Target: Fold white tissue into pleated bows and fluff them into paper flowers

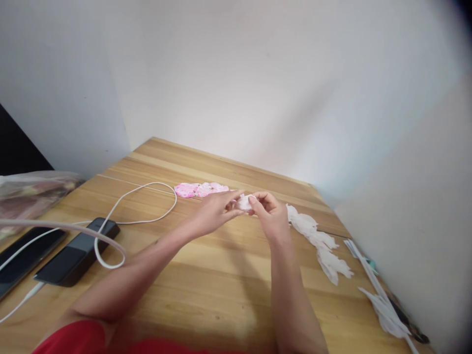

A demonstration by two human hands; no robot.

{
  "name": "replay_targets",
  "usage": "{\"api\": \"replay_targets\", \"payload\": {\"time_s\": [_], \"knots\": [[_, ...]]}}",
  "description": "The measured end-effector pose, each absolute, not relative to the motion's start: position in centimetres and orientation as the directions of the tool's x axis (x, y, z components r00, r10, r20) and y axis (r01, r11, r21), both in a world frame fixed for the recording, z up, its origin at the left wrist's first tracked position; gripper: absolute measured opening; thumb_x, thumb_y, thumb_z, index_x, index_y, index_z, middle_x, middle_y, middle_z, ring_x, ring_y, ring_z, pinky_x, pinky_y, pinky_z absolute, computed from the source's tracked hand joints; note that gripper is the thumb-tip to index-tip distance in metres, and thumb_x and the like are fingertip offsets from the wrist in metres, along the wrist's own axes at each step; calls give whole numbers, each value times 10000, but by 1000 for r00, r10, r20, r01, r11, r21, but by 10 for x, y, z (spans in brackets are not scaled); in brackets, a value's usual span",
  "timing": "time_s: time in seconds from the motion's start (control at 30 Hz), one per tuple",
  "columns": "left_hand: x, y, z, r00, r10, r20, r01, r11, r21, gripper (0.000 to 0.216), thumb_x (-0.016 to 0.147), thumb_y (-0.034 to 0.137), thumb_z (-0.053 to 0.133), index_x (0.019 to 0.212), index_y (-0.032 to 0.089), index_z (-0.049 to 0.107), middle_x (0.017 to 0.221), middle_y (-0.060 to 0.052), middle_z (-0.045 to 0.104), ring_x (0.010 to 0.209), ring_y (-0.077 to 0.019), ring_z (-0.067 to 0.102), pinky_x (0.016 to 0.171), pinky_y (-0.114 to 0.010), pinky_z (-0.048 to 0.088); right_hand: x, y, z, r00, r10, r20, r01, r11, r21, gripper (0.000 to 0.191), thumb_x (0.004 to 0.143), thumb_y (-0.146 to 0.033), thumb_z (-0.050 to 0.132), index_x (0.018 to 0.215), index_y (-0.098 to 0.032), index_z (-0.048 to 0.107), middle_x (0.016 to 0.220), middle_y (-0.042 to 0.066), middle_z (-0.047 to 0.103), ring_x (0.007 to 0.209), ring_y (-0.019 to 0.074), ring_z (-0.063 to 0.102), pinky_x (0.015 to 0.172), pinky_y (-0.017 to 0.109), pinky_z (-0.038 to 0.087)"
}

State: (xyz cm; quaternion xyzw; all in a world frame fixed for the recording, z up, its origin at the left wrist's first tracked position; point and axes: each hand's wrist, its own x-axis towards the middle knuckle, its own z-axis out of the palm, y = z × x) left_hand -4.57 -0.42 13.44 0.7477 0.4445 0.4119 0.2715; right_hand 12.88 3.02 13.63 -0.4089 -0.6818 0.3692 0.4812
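My left hand [216, 210] and my right hand [269, 211] meet above the middle of the table. Between their fingertips they pinch a small white bunched piece of thin material [244, 202], with a hint of pink at its top. Whether it is paper or cloth I cannot tell. Behind my left hand lies a row of pink-and-white crumpled pieces [199, 189], partly hidden by the hand. To the right of my right hand, several white crumpled pieces [313, 231] lie in a line on the wood.
On the wooden table [206, 295], a black power bank [73, 255] and a dark phone [29, 255] lie at left with a looped white cable [121, 199]. A clear plastic bag [33, 191] is beyond them. White sticks [372, 278] and another white piece [387, 314] lie along the right edge.
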Motion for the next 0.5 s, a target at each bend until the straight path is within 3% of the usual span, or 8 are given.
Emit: {"api": "replay_targets", "payload": {"time_s": [0.2, 0.37, 0.5], "knots": [[-47, 0, 128, 280, 849, 448, 563, -523, 640, 216, 926, 271, 495, 1039, 189, 661, 1022, -68, 696, 892, -214, 608, 733, -278, 396, 126, 29, 139, -127, 923, 364, 116, 379, -918, 217, 751, -395, 688, 757, -188, 627, 631, -22, 634, 520, 100, 555, 521, 242, 487], [-48, -1, 131, 248, 877, 412, 739, -446, 505, 260, 940, 340, 480, 875, 189, 682, 804, -46, 704, 717, -198, 589, 607, -264, 306, 125, 31, 137, -89, 921, 378, 62, 384, -921, 211, 733, -382, 713, 742, -186, 633, 639, -29, 648, 499, 92, 564, 499, 229, 493], [-49, 0, 133, 286, 866, 411, 779, -460, 427, 287, 951, 322, 455, 819, 187, 671, 718, -35, 681, 664, -182, 561, 603, -271, 278, 127, 34, 134, -93, 934, 345, -6, 346, -938, 193, 732, -359, 725, 739, -185, 643, 640, -32, 651, 495, 85, 571, 500, 221, 495]]}}
